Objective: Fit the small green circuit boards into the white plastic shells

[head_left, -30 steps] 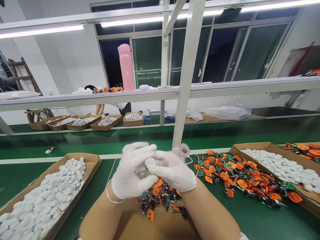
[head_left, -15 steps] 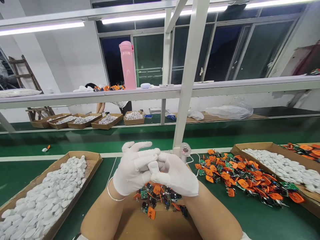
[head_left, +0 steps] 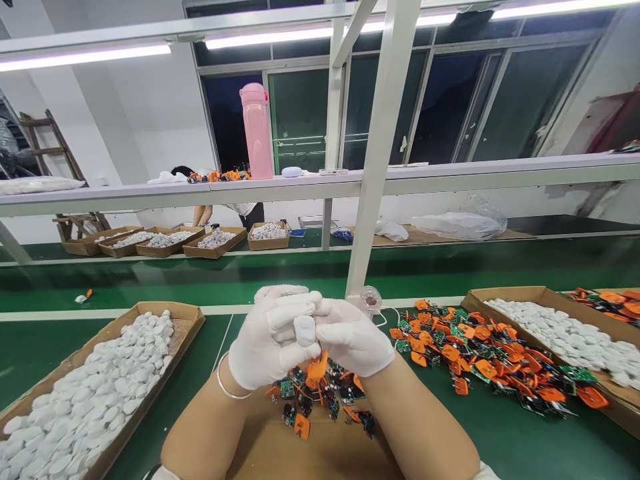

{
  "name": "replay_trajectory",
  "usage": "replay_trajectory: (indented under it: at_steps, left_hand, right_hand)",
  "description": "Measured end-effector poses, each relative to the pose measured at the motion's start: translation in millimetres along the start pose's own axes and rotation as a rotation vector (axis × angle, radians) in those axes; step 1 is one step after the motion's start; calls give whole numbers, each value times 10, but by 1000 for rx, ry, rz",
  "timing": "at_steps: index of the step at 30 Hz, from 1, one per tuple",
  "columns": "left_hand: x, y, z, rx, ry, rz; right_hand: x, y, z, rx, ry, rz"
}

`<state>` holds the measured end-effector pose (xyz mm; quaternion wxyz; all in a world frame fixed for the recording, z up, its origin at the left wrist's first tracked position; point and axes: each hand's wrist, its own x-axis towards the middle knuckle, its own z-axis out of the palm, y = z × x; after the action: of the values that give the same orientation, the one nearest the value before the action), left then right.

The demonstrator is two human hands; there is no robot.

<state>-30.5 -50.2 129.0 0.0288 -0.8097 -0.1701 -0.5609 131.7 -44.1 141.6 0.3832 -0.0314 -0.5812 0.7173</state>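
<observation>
Both my hands wear white gloves and meet in front of me. My left hand (head_left: 273, 340) has its fingers closed around a small white plastic cover (head_left: 305, 330). From the other side, the fingers of my right hand (head_left: 353, 340) press on the same piece. An orange plastic tab (head_left: 317, 369) sticks out just below the fingers; whether it joins the cover I cannot tell. Underneath lies a small heap of orange tabs with circuit boards and wires (head_left: 303, 425), on a brown cardboard surface (head_left: 310, 460).
A cardboard tray of white covers (head_left: 85, 393) lies at left, another tray (head_left: 565, 333) at right. Beside that is a large pile of orange-tabbed circuit boards (head_left: 480, 347). A white post (head_left: 375, 160) rises ahead, before a green conveyor (head_left: 165, 283). Farther back, a person stands behind several trays.
The fingers of my left hand have folded inward, and the white cover now shows between my hands. An orange tab has come into view beneath them. On the conveyor, a small white-and-orange piece has shifted left.
</observation>
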Motion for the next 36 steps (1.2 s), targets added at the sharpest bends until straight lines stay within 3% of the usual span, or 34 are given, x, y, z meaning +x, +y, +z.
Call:
replay_trajectory:
  at_steps: [5,14,22,27,32,36]
  left_hand:
    - [-7,-35,11,-101,-22,48]
    - [65,34,1,17,8,185]
    - [31,-2,44,22,35,180]
    - [59,-15,62,-44,84,287]
    - [36,27,66,38,128,203]
    - [5,19,117,-61,174,188]
  right_hand:
    - [41,97,-81,30,-115,-28]
    - [58,117,-95,-8,-238,-15]
    - [21,121,-65,15,-94,-29]
    - [47,114,18,-45,-107,-46]
    - [43,96,80,-10,-104,-20]
    - [23,93,89,-46,-101,-18]
